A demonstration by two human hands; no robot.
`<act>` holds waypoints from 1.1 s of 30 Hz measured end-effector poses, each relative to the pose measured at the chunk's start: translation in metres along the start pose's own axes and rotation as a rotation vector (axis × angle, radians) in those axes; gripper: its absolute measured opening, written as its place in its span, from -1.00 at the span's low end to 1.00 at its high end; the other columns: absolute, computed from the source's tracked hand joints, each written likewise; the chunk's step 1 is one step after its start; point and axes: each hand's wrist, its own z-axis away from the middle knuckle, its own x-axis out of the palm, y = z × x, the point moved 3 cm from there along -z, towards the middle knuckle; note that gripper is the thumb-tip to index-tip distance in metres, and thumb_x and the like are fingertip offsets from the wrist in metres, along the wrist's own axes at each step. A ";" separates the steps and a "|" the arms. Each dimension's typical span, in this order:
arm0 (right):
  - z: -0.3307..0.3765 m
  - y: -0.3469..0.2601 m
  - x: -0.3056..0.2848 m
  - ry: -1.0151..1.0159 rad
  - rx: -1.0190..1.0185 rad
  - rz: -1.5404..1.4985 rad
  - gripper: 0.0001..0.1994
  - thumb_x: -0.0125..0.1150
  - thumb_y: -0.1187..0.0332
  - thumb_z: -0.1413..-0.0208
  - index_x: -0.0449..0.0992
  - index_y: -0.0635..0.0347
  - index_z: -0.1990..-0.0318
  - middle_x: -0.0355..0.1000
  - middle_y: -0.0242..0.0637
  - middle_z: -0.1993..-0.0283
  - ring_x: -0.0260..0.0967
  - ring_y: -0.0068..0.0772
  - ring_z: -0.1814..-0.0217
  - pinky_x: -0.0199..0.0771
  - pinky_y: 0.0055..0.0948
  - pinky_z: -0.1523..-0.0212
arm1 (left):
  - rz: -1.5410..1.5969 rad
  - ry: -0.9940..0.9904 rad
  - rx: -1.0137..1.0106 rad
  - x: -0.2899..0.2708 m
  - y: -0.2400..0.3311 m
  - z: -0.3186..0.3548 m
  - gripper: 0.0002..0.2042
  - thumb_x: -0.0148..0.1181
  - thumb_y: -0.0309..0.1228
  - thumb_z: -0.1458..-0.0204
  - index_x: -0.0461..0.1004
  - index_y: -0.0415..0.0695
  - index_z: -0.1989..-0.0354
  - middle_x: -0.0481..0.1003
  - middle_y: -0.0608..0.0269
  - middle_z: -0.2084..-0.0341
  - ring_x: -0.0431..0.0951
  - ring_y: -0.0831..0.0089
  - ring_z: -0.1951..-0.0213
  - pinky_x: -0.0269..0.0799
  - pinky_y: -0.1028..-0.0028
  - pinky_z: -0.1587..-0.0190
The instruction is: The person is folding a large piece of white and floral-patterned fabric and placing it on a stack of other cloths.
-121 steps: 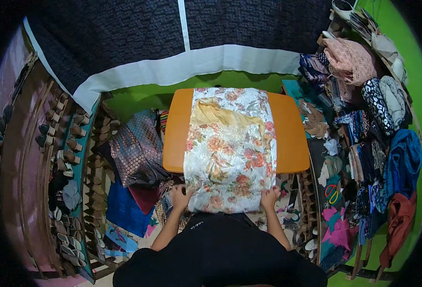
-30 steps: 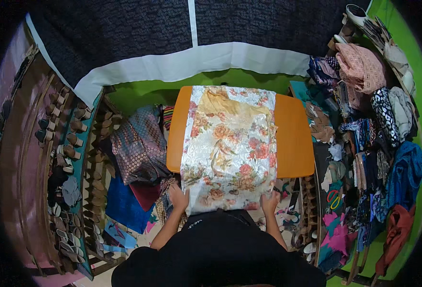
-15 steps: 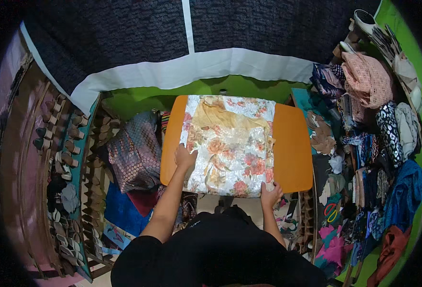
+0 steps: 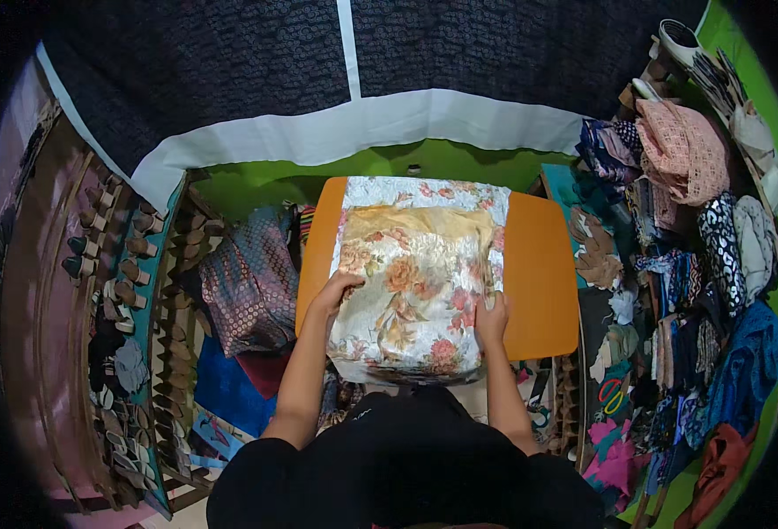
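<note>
A white, shiny cloth with red and orange flowers point(image 4: 405, 304) lies on an orange table point(image 4: 543, 286). Its upper layer has a plain golden band point(image 4: 406, 218) across the far part. At the cloth's left edge, my left hand point(image 4: 336, 294) grips the fabric, thumb on top. My right hand point(image 4: 492, 319) is closed on the right edge, a little nearer to me; some of its fingers are hidden. The near end of the cloth droops over the table's front edge toward my body.
Racks of shoes point(image 4: 133, 273) stand on the left beside a patterned cloth bundle point(image 4: 252, 282). Piled fabrics point(image 4: 680, 154) and scissors point(image 4: 614, 397) crowd the right-hand rack. A dark curtain point(image 4: 230, 70) with a white border hangs behind the table.
The upper layer of cloth has slid toward me, and its near end now hangs over the front edge. My right hand has moved farther up the right side; my left has shifted only slightly.
</note>
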 end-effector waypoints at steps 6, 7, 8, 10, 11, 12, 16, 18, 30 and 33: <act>0.039 -0.031 -0.034 -0.138 0.293 -0.086 -0.48 0.29 0.11 0.41 0.33 0.37 0.36 0.35 -0.06 0.40 0.32 -0.17 0.32 0.28 -0.34 0.31 | -0.081 -0.051 -0.024 -0.024 -0.037 0.040 -0.60 0.21 -0.37 0.25 0.27 -0.27 0.21 0.38 0.26 0.45 0.36 0.53 0.41 0.27 0.57 0.32; 0.045 -0.024 -0.037 -0.268 0.384 0.015 -0.45 0.31 0.09 0.46 0.34 0.39 0.37 0.35 -0.06 0.42 0.32 -0.17 0.34 0.30 -0.34 0.32 | -0.262 -0.080 -0.007 -0.028 -0.047 0.047 -0.50 0.21 -0.38 0.24 0.20 -0.30 0.10 0.39 0.20 0.33 0.37 0.49 0.32 0.28 0.54 0.24; 0.051 0.002 -0.027 -0.192 0.308 -0.035 -0.44 0.32 0.09 0.52 0.35 0.42 0.40 0.35 0.00 0.44 0.33 -0.09 0.35 0.31 -0.30 0.33 | -0.326 -0.093 0.030 -0.040 -0.069 0.046 -0.52 0.24 -0.36 0.27 0.27 -0.31 0.15 0.41 0.14 0.33 0.40 0.47 0.32 0.30 0.51 0.25; 0.059 0.003 -0.031 -0.200 0.272 0.097 -0.45 0.31 0.11 0.52 0.36 0.43 0.40 0.35 0.03 0.44 0.33 -0.04 0.36 0.31 -0.29 0.33 | -0.406 -0.025 0.047 -0.055 -0.097 0.049 -0.55 0.24 -0.36 0.28 0.31 -0.32 0.19 0.43 0.15 0.37 0.41 0.46 0.36 0.30 0.50 0.28; 0.064 0.002 -0.037 -0.194 0.233 0.229 -0.46 0.30 0.14 0.52 0.36 0.45 0.40 0.36 0.06 0.44 0.33 0.00 0.36 0.31 -0.27 0.32 | -0.484 0.035 0.073 -0.056 -0.098 0.056 -0.58 0.25 -0.35 0.29 0.35 -0.32 0.23 0.44 0.15 0.41 0.42 0.45 0.39 0.31 0.49 0.30; 0.065 0.010 -0.032 -0.234 0.229 0.206 -0.53 0.26 0.22 0.45 0.36 0.45 0.38 0.35 0.11 0.39 0.31 0.07 0.34 0.31 -0.24 0.33 | -0.594 0.076 0.082 -0.056 -0.099 0.059 -0.63 0.25 -0.34 0.30 0.39 -0.32 0.31 0.45 0.16 0.47 0.42 0.46 0.44 0.32 0.49 0.36; 0.081 0.017 -0.041 -0.215 0.127 0.078 -0.59 0.21 0.30 0.36 0.36 0.42 0.33 0.35 0.07 0.36 0.32 -0.01 0.32 0.30 -0.26 0.32 | -0.434 -0.073 0.100 -0.040 -0.092 0.081 -0.66 0.17 -0.34 0.19 0.36 -0.32 0.27 0.43 0.24 0.46 0.39 0.52 0.43 0.30 0.49 0.34; 0.097 0.034 -0.043 -0.155 0.009 -0.039 -0.67 0.13 0.44 0.26 0.30 0.40 0.27 0.34 -0.03 0.35 0.31 -0.17 0.31 0.27 -0.37 0.29 | -0.427 -0.158 0.082 -0.030 -0.081 0.103 -0.67 0.14 -0.35 0.16 0.34 -0.32 0.25 0.42 0.26 0.45 0.37 0.53 0.41 0.30 0.49 0.32; 0.163 -0.058 -0.183 -0.430 0.090 -0.996 -0.56 -0.15 0.70 0.15 0.16 0.33 0.01 0.26 -0.22 0.06 0.22 -0.43 0.02 0.18 -0.47 0.01 | -0.191 -0.291 0.191 -0.012 0.038 0.261 -0.68 0.14 -0.40 0.15 0.31 -0.26 0.21 0.40 0.31 0.38 0.36 0.60 0.33 0.30 0.57 0.26; 0.145 -0.074 -0.203 -0.371 0.021 -1.049 -0.52 -0.14 0.70 0.19 0.13 0.32 -0.01 0.25 -0.21 0.04 0.21 -0.41 0.01 0.17 -0.47 -0.01 | -0.065 -0.143 0.339 -0.007 0.075 0.260 -0.58 0.18 -0.47 0.29 0.28 -0.31 0.17 0.40 0.23 0.35 0.39 0.48 0.30 0.31 0.51 0.21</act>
